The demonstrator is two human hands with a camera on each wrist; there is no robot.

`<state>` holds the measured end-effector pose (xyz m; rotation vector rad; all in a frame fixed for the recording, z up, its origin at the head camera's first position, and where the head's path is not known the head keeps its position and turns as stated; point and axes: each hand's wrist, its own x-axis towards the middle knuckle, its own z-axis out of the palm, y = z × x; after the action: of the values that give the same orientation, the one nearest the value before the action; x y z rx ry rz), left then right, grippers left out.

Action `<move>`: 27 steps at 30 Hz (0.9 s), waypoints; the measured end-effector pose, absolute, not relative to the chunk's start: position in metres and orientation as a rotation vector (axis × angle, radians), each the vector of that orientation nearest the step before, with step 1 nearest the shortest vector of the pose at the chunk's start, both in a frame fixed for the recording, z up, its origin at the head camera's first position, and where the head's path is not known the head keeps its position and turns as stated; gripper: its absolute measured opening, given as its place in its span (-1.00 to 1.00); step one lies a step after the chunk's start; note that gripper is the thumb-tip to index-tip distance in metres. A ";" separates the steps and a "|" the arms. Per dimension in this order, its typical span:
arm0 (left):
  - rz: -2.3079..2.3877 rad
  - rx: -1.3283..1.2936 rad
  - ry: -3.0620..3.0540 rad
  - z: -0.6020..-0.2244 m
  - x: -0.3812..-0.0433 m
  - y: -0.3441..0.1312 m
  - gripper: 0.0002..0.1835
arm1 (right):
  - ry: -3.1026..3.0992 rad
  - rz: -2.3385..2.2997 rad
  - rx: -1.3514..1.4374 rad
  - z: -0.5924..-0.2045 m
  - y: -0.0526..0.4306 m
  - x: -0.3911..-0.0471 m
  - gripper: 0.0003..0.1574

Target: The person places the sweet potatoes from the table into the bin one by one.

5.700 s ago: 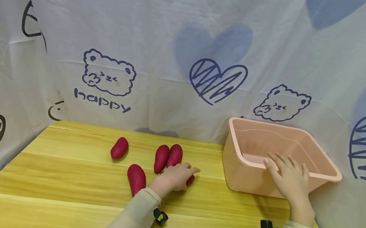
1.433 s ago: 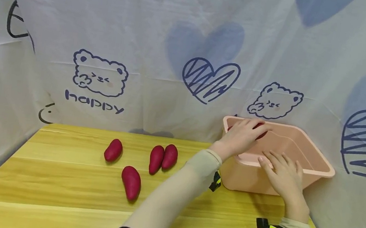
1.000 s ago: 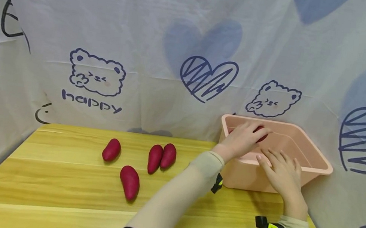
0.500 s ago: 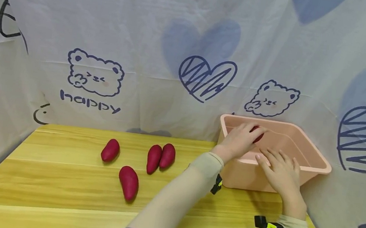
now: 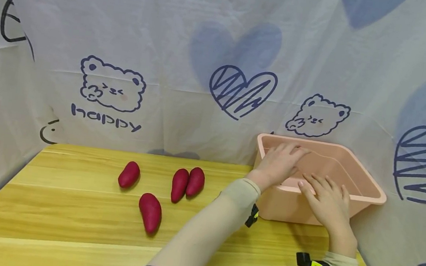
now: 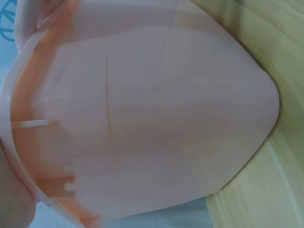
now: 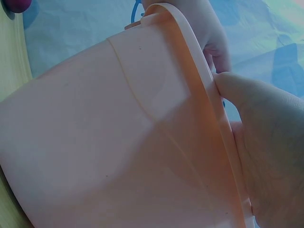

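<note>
My left hand (image 5: 277,163) reaches over the left part of the pink plastic bin (image 5: 295,206), its fingers down inside the walls and nothing showing between thumb and fingers. On the bin's front rim rests my right hand (image 5: 327,203), fingers fairly straight and pointing inward. The right wrist view has the right thumb (image 7: 237,88) lying over the rim. Several smooth dark-red sweet potatoes lie on the table: a left one (image 5: 129,175), a nearer one (image 5: 150,213), and a side-by-side pair with a slimmer one (image 5: 180,185) and a plumper one (image 5: 196,182). The bin's floor is mostly hidden.
The wooden table (image 5: 69,217) carries the bin at its right end. A pale printed cloth (image 5: 184,37) hangs close behind the table and along both sides. The left forearm (image 5: 201,232) crosses the table's middle.
Earlier, my left hand gripped a sweet potato on the table and carried it into the bin. Half a second ago it still showed in the fingers; now it does not. The right hand stayed on the rim.
</note>
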<state>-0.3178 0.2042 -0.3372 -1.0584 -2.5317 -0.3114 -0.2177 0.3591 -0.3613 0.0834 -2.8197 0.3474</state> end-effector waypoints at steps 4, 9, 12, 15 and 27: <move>-0.319 -1.026 -2.524 -0.339 -0.319 0.205 -0.41 | -2.819 0.345 0.086 -0.361 0.359 -0.218 -0.22; -0.307 -0.941 -2.524 -0.342 -0.318 0.203 -0.45 | -2.825 0.333 0.084 -0.361 0.359 -0.218 -0.22; -0.269 -0.889 -2.531 -0.341 -0.316 0.202 -0.47 | -2.830 0.328 0.085 -0.361 0.359 -0.218 -0.22; -0.248 -0.838 -2.556 -0.341 -0.314 0.200 -0.49 | -2.828 0.330 0.086 -0.362 0.359 -0.219 -0.22; -0.354 -0.685 -2.627 -0.346 -0.305 0.185 -0.46 | -2.822 0.331 0.086 -0.364 0.361 -0.219 -0.23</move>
<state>-0.3052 0.1848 -0.3458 -0.6849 -2.6274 -0.3538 -0.2193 0.3609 -0.3638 0.0865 -2.8220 0.3311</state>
